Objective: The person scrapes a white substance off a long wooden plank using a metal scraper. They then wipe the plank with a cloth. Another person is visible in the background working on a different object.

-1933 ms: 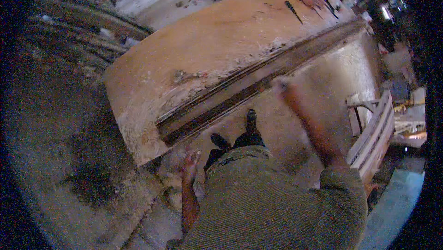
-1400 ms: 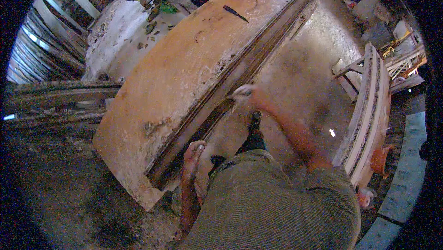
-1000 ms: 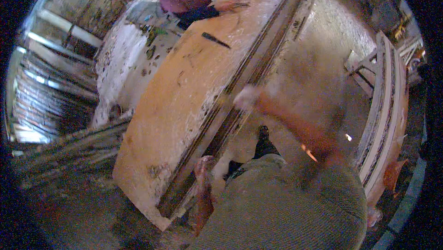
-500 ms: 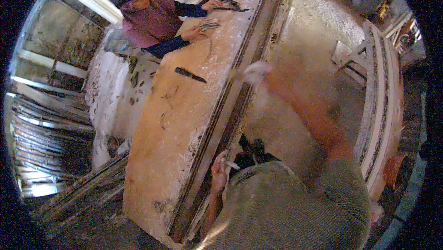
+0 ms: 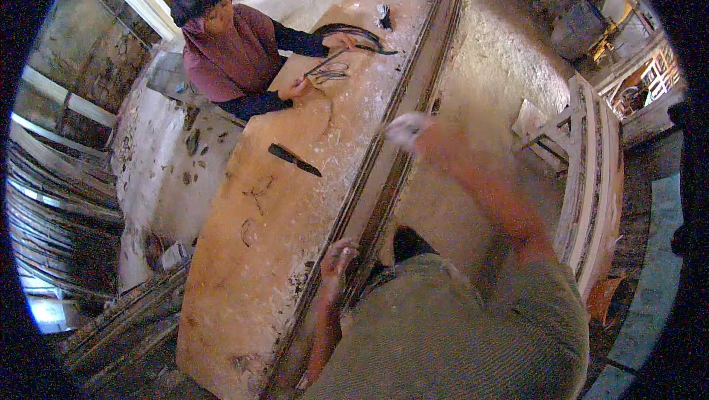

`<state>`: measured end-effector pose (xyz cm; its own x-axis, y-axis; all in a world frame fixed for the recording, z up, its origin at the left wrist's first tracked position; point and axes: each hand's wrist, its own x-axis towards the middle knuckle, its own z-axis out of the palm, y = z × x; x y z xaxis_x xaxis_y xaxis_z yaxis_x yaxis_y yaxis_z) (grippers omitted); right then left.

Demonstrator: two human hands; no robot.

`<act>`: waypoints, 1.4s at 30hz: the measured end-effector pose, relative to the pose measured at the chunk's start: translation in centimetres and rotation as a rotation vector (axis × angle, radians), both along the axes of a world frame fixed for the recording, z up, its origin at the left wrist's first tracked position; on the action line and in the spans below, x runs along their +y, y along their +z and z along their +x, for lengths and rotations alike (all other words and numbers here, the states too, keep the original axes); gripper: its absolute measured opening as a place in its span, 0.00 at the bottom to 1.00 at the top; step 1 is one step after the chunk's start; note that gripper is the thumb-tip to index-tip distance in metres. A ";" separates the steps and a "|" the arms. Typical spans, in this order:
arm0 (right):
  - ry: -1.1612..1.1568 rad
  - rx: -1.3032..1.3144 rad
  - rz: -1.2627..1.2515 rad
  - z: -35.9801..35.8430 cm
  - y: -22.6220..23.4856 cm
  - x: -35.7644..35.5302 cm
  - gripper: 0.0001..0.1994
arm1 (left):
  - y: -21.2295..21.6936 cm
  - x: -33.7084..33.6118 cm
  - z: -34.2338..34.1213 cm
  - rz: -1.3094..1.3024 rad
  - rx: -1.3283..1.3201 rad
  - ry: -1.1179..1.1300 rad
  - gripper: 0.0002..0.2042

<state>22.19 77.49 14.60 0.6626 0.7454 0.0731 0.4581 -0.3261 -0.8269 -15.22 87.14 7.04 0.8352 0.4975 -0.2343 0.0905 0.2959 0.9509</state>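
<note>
A long wooden moulding with dark grooved edges runs lengthwise along the near side of the plywood-topped table. My right hand is blurred by motion over its middle. It presses a whitish, cloth-like wad against the moulding. Closer to my body, my left hand is at the moulding with its fingers curled together. A small pale spot shows at those fingers, too small to name.
Across the table a co-worker handles a black cable-like coil and thin wires. A dark flat blade-like tool lies on the tabletop. Pale slatted boards stand to my right, an orange container beyond. Long strips lie at lower left.
My left hand has moved from the moulding's near edge up onto it, and the white stick-like thing at its fingers no longer shows clearly. My right hand stays over the moulding with the wad.
</note>
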 end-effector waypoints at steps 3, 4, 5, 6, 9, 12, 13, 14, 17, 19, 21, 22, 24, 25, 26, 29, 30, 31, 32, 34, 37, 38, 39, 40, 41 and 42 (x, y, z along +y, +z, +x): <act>0.452 0.075 0.082 -8.1 -3.0 4.3 0.13 | 0.5 -0.7 1.2 0.016 0.138 0.005 0.14; 0.575 0.117 0.069 -10.4 -4.5 5.1 0.13 | 0.7 -0.9 1.8 -0.026 0.222 0.030 0.15; 0.624 0.150 0.030 -11.2 -6.0 5.5 0.13 | 0.9 -1.2 2.6 -0.069 0.308 0.062 0.16; 0.656 0.169 0.034 -10.8 -7.4 5.4 0.13 | 0.9 -1.5 3.4 -0.119 0.401 0.102 0.16; 0.620 -0.086 0.137 0.2 -10.2 3.8 0.13 | 0.5 -1.8 6.7 -0.052 0.274 0.169 0.16; 0.207 -0.448 0.134 18.9 -10.7 3.1 0.12 | -0.4 -3.1 10.7 -0.153 0.175 0.435 0.15; 0.222 -0.514 -0.101 24.6 -10.0 2.4 0.12 | -0.5 -3.8 11.8 -0.111 0.285 0.523 0.15; 0.226 -0.465 -0.009 26.8 -10.2 2.3 0.12 | -0.4 -4.7 12.8 -0.054 0.283 0.547 0.15; 0.339 -0.188 -0.034 26.5 -9.2 4.2 0.15 | -0.3 -6.6 17.6 0.140 0.250 0.578 0.14; 0.831 -0.941 -0.170 19.0 -9.3 5.9 0.17 | 0.0 -7.8 20.8 0.020 0.251 0.540 0.13; 1.109 -0.197 -0.121 10.3 -10.3 6.3 0.16 | 0.9 -9.1 22.9 -0.056 0.263 0.490 0.13; 1.220 -0.031 -0.188 7.5 -11.1 6.0 0.16 | 1.2 -9.6 23.9 0.029 0.309 0.491 0.13; 1.248 -0.212 -0.017 7.3 -12.7 4.9 0.15 | 1.6 -10.9 24.9 0.190 0.406 0.503 0.13; 1.174 -0.422 0.142 8.7 -13.0 4.0 0.15 | 1.9 -11.7 24.7 0.197 0.369 0.474 0.13; 1.091 -0.336 0.029 12.3 -13.1 4.3 0.14 | 1.9 -12.5 24.5 0.170 0.331 0.497 0.13; 0.889 -0.841 -0.226 25.0 -10.3 4.1 0.12 | 1.0 -15.2 23.3 0.078 0.229 0.650 0.14; 0.753 -0.756 -0.390 27.9 -8.7 4.3 0.11 | 0.5 -16.1 23.0 0.036 0.275 0.729 0.14; 0.610 -0.671 -0.543 30.2 -6.7 4.8 0.10 | 0.1 -17.0 22.4 0.013 0.303 0.794 0.14; 0.583 -0.619 -0.480 29.7 -5.3 5.2 0.10 | -0.3 -17.9 22.1 -0.014 0.330 0.858 0.14; 0.658 -0.532 -0.153 25.6 -3.4 4.9 0.10 | -0.8 -19.9 21.8 0.049 0.300 0.963 0.15; 1.034 -0.204 0.396 12.8 -5.1 4.6 0.11 | -1.0 -23.1 22.2 0.057 0.287 1.051 0.15; 1.078 -0.018 0.490 8.9 -6.7 4.3 0.09 | -1.1 -24.1 22.6 0.053 0.271 1.060 0.15; 1.065 0.021 0.371 6.0 -8.4 4.6 0.09 | -1.2 -25.1 23.1 0.062 0.267 1.056 0.15; 1.045 0.050 0.245 4.4 -10.1 4.7 0.09 | -1.4 -26.0 23.7 0.094 0.259 1.045 0.15; 0.964 -0.053 0.199 4.8 -11.8 4.5 0.09 | -1.8 -27.2 24.4 -0.019 0.220 1.079 0.16; 0.876 -0.153 0.161 6.4 -13.0 4.8 0.09 | -2.3 -28.1 25.2 -0.106 0.170 1.110 0.16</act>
<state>28.61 82.29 1.62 -0.1630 0.9515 0.2608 0.5971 0.3056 -0.7417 9.98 59.04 4.70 -0.1036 0.9158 -0.3881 -0.1471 0.3718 0.9166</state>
